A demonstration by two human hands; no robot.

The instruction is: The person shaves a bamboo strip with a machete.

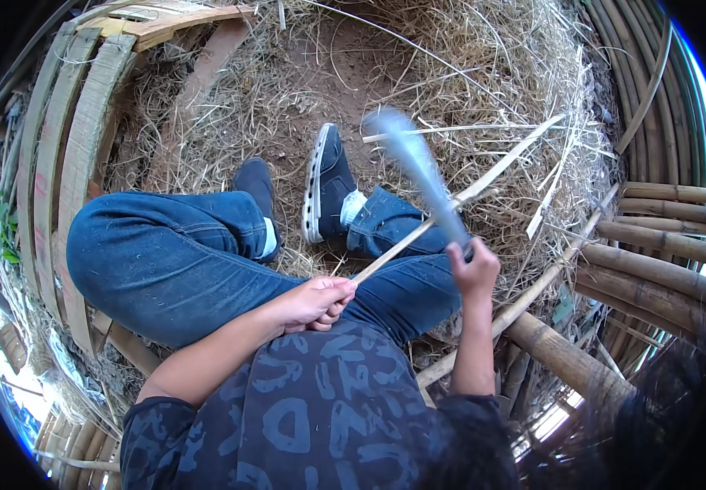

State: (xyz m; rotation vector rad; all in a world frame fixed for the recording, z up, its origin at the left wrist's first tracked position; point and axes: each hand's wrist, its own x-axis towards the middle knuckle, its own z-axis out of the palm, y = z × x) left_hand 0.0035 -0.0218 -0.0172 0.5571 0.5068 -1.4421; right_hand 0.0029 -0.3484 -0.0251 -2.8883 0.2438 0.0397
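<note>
My left hand (319, 302) is closed around the near end of a long, pale bamboo strip (501, 166), low over my lap. The strip slants away to the far right, over my right leg. In my right hand (475, 268) is a broad-bladed knife (422, 163), its blade smeared by motion and pointing away and slightly left. The blade crosses the strip in the picture; whether they touch I cannot tell. The knife's handle is hidden inside my fingers.
I sit with bent legs in jeans (165, 273) and dark shoes (333, 180) on straw-strewn ground (288, 106). Wooden slats (84, 155) rise at the left. Bamboo poles (655, 282) lie close to my right arm. Loose split strips (545, 200) lie beyond the knife.
</note>
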